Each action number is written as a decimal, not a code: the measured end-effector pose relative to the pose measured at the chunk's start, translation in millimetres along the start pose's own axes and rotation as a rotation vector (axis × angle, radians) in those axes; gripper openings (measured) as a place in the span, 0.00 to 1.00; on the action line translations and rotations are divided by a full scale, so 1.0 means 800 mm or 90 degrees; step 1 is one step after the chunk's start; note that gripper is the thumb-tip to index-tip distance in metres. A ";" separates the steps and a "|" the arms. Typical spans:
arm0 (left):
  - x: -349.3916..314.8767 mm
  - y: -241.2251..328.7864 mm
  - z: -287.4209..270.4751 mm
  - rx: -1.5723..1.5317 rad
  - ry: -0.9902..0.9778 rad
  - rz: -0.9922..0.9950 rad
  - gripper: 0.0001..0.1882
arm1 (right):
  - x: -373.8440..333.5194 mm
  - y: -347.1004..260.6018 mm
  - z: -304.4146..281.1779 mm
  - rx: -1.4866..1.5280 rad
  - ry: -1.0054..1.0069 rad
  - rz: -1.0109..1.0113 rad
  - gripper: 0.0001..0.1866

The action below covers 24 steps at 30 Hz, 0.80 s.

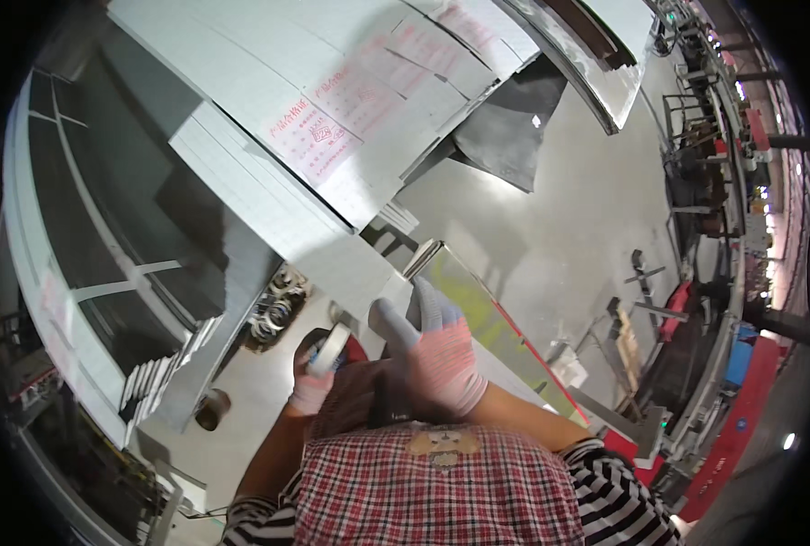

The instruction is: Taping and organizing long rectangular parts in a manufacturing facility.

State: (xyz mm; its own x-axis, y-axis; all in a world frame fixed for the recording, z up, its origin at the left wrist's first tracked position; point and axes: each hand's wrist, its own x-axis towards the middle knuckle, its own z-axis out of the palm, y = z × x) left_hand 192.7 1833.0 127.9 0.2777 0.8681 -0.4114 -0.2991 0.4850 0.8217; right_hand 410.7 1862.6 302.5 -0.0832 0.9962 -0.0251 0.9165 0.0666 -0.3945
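My left hand (310,384), in a pink and grey glove, is closed round a roll of white tape (331,349) in front of my body. To its right, my right hand (439,359) wears a matching glove. Its thumb and fingers are apart, close to the near end of a long white panel (337,264); whether they touch it I cannot tell. That panel sticks out toward me from under a stack of white panels (232,68). Pink printed labels (318,136) lie on the stack's top.
At the left stand dark panels (123,155) with white tape strips. A box of metal parts (279,305) and a brown cup-like container (212,409) are on the floor below. A red-edged greenish panel (482,305) lies right of my right hand. Equipment lines the far right.
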 end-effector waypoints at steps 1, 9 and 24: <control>-0.018 0.069 0.036 0.008 -0.035 -0.005 0.19 | -0.006 -0.004 -0.003 -0.003 -0.009 -0.014 0.36; 0.032 0.180 0.128 0.925 -0.071 0.087 0.25 | 0.026 -0.034 -0.098 0.180 0.261 -0.206 0.33; 0.022 0.198 0.127 0.844 -0.092 0.168 0.30 | 0.160 0.090 -0.006 -0.450 -0.409 -0.218 0.11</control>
State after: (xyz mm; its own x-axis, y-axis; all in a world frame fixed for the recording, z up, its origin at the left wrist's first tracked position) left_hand 243.3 1914.9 291.1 0.4667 0.8600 -0.2063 0.7147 -0.2294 0.6607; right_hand 468.0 1995.1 275.4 -0.3882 0.7129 -0.5840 0.8082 0.5679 0.1559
